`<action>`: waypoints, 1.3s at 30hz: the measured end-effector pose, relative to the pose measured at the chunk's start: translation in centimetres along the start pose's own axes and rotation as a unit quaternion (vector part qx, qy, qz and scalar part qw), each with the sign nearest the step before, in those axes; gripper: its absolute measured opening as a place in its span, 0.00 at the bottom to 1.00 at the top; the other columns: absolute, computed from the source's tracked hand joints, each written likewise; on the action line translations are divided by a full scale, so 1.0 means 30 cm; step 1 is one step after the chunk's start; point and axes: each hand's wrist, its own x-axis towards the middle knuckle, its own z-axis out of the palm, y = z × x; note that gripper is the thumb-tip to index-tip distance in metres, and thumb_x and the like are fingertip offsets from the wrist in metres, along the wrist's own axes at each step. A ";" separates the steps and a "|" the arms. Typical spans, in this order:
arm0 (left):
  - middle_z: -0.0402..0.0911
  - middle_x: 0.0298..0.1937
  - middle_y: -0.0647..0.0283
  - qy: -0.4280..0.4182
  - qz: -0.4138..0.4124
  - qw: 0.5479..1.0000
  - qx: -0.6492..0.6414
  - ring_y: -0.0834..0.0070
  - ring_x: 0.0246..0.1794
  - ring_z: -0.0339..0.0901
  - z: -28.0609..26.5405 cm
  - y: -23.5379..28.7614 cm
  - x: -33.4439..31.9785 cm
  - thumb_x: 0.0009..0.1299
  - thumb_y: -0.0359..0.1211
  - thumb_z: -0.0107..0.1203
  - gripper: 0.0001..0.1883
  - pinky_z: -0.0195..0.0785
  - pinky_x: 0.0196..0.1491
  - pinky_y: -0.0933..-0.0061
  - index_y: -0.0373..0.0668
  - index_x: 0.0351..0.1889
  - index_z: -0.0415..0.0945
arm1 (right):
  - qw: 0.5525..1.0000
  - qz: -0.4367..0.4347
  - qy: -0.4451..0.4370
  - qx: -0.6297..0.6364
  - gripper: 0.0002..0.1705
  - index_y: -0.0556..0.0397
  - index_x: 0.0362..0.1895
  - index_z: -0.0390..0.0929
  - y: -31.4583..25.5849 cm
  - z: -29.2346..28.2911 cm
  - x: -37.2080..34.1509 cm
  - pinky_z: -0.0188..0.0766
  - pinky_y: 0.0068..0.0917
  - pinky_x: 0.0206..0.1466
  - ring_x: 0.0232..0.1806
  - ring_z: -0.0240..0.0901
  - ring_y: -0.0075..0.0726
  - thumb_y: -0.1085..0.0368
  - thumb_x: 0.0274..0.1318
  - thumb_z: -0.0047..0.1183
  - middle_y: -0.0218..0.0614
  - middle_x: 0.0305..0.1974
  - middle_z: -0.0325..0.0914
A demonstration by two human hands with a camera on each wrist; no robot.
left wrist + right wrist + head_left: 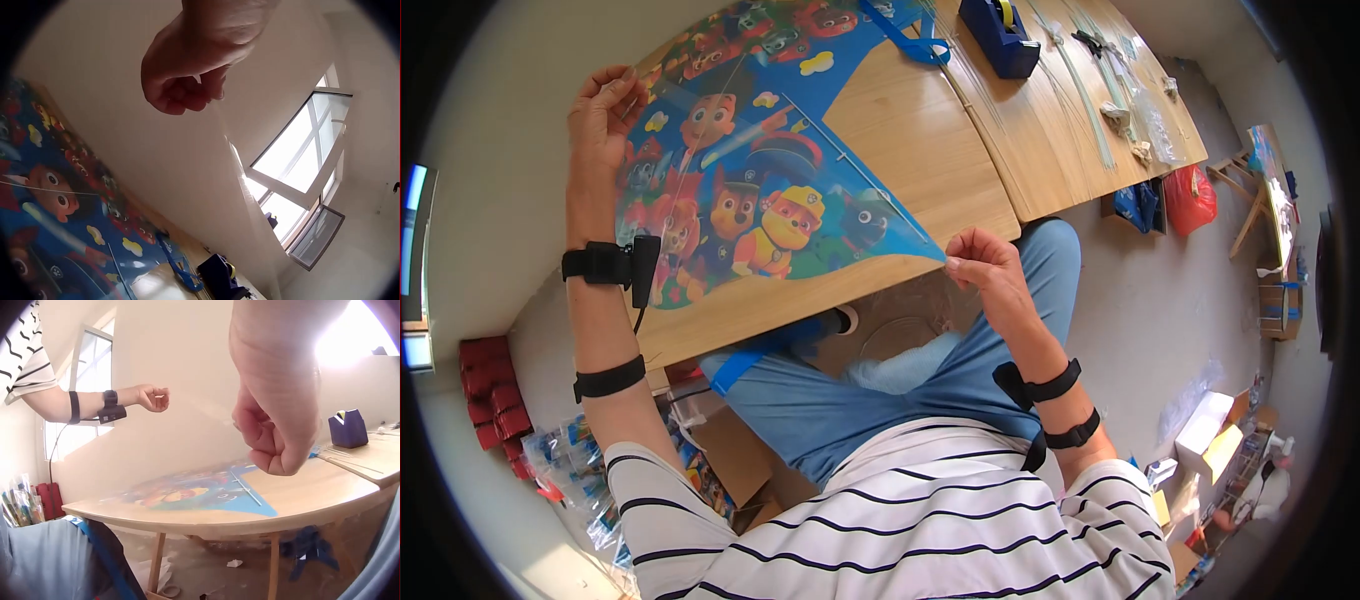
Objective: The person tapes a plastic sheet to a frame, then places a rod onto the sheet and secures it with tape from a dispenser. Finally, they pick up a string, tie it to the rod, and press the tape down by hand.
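Observation:
A blue plastic kite (730, 190) printed with cartoon dogs lies on the wooden table. A white rod (855, 165) lies along its right side. My left hand (605, 112) is raised beyond the kite's left edge. In the left wrist view its thumb and fingers pinch a thin clear strand (220, 115), which trails down from them. My right hand (992, 275) is beside the kite's near right tip in the head view. The right wrist view shows it above the table with fingers curled; I cannot tell whether something thin is pinched there.
A dark blue tape dispenser (1000, 38) stands at the far side of the table. To its right lie clear rods (1085, 95) and crumpled plastic (1150, 125). A blue strap (915, 42) lies near the kite's far corner. A red bag (1190, 198) sits below the table's right end.

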 end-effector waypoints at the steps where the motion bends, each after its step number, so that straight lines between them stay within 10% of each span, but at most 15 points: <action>1: 0.84 0.40 0.64 0.009 -0.010 1.000 0.011 0.72 0.41 0.83 0.003 -0.030 0.019 0.66 0.22 0.63 0.09 0.79 0.51 0.66 0.42 0.43 0.80 | 1.000 0.010 0.011 -0.001 0.06 0.56 0.36 0.77 -0.001 0.009 0.006 0.64 0.19 0.32 0.28 0.67 0.19 0.76 0.53 0.57 0.27 0.29 0.76; 14: 0.82 0.37 0.67 0.009 -0.071 0.995 0.068 0.76 0.37 0.80 0.101 -0.366 0.254 0.66 0.24 0.64 0.08 0.76 0.45 0.70 0.42 0.42 0.80 | 0.956 -0.058 0.134 -0.253 0.04 0.56 0.31 0.80 0.117 0.056 0.105 0.66 0.24 0.35 0.30 0.68 0.23 0.76 0.48 0.59 0.29 0.26 0.72; 37: 0.80 0.30 0.69 0.009 -0.027 0.990 0.141 0.82 0.27 0.74 0.245 -0.688 0.377 0.61 0.20 0.64 0.08 0.64 0.31 0.83 0.39 0.36 0.81 | 0.954 0.005 0.208 -0.215 0.09 0.58 0.36 0.71 0.108 0.090 0.133 0.66 0.19 0.28 0.25 0.68 0.18 0.80 0.50 0.54 0.28 0.26 0.72; 39: 0.81 0.30 0.69 0.007 -0.047 0.988 0.145 0.82 0.28 0.74 0.236 -0.697 0.373 0.61 0.20 0.64 0.08 0.64 0.31 0.83 0.39 0.37 0.81 | 0.948 -0.009 0.224 -0.226 0.09 0.60 0.35 0.72 0.119 0.088 0.137 0.71 0.26 0.34 0.26 0.73 0.30 0.79 0.48 0.54 0.39 0.24 0.76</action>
